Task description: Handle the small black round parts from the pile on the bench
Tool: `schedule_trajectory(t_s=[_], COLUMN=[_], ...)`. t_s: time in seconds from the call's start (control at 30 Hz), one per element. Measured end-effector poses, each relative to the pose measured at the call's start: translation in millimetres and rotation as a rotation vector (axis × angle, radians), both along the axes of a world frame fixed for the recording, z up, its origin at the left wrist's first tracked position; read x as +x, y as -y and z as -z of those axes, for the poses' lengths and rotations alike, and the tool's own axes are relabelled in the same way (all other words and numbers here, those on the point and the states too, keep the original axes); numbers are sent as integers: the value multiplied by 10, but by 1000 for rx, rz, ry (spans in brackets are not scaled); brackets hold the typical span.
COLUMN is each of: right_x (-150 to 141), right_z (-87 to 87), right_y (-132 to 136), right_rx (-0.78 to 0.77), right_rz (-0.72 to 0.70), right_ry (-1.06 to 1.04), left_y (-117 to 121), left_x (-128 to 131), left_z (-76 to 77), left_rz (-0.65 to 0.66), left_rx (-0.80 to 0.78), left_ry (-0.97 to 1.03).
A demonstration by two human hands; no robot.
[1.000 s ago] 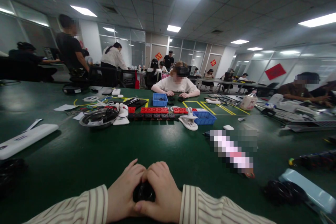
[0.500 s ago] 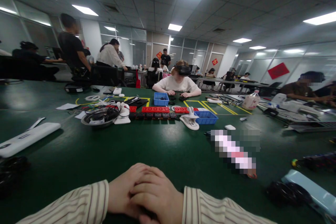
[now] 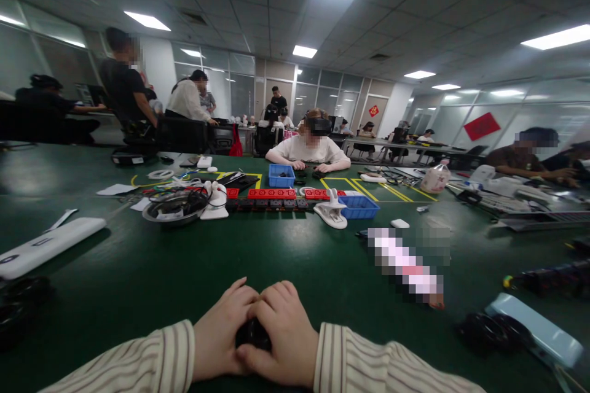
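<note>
Low in the middle of the view, my left hand (image 3: 224, 328) and my right hand (image 3: 288, 338) come together just above the near part of the green table (image 3: 152, 264). Between them they enclose a glossy, rounded black object (image 3: 253, 334), partly covered by the fingers; its kind cannot be made out. The right fingers curl over its top and the right thumb lies along its near side. My left hand cups the other side, one finger pointing up. Both wrists are in striped cuffs.
Red and black socket strips (image 3: 271, 196) cross the table ahead, between blue bins (image 3: 359, 207) and a metal bowl (image 3: 177, 209) of cables. White power strip (image 3: 55, 245) at left; blurred item (image 3: 405, 264) and pale blue case (image 3: 534, 325) at right. A person (image 3: 313, 147) sits opposite.
My right hand has moved off the back of my left, and the fingers have parted. The black object between the palms now shows. The view has shifted slightly.
</note>
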State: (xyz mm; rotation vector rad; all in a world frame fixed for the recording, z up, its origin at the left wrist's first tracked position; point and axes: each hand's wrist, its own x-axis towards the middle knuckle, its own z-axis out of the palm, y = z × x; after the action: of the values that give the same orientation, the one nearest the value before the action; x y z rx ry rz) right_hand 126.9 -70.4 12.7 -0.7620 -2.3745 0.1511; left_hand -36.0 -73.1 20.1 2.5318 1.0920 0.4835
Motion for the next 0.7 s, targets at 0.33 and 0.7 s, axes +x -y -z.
schedule_trajectory(t_s=[0.33,0.7], right_x=[14,66], right_z=[-54,-145], right_y=[-42,-38], right_rx=[87,-15], right_rz=[-331,-160], right_ry=[17,-53], left_y=[-193,-221], left_x=[-139,-209], left_z=[16,158], left_rz=[131,15], left_rx=[-125,-48], left_ry=[111,23])
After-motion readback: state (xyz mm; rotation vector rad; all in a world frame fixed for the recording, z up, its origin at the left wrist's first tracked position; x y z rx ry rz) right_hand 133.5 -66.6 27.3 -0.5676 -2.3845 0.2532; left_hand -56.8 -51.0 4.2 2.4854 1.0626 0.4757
